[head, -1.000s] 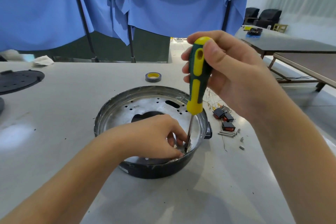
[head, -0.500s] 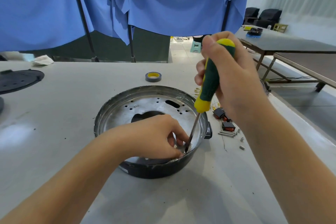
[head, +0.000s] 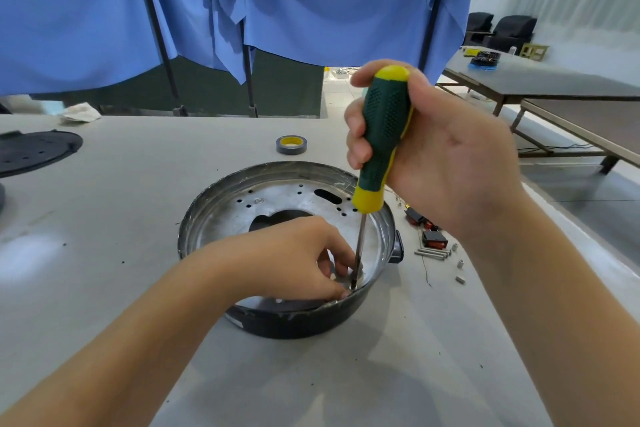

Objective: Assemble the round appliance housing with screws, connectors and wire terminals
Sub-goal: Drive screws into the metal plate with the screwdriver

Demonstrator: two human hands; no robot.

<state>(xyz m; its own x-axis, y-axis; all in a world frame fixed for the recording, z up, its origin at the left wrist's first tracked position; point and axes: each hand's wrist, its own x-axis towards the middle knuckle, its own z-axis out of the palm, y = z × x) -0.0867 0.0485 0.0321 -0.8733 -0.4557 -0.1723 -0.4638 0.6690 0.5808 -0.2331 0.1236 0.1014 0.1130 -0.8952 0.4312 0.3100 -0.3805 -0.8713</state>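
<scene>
The round housing (head: 221, 198), black outside and shiny metal inside, sits in the middle of the grey table. My right hand (head: 446, 163) grips a green and yellow screwdriver (head: 382, 135) almost upright, its tip down at the housing floor near the front right rim. My left hand (head: 294, 260) reaches inside the housing, its fingertips pinching a small part at the screwdriver tip; the part itself is mostly hidden by the fingers. Loose screws (head: 433, 253), small spacers (head: 460, 263) and black and red connectors (head: 433, 237) lie on the table right of the housing.
A roll of grey tape (head: 292, 144) lies behind the housing. A black round plate (head: 34, 151) sits at the far left edge, crumpled white cloth (head: 81, 113) beyond it. Blue cloth hangs behind the table. Other tables stand at the right.
My right hand has turned the screwdriver handle and brought it from a rightward tilt back to nearly upright. The tip stays at the same spot. My left hand has kept its place.
</scene>
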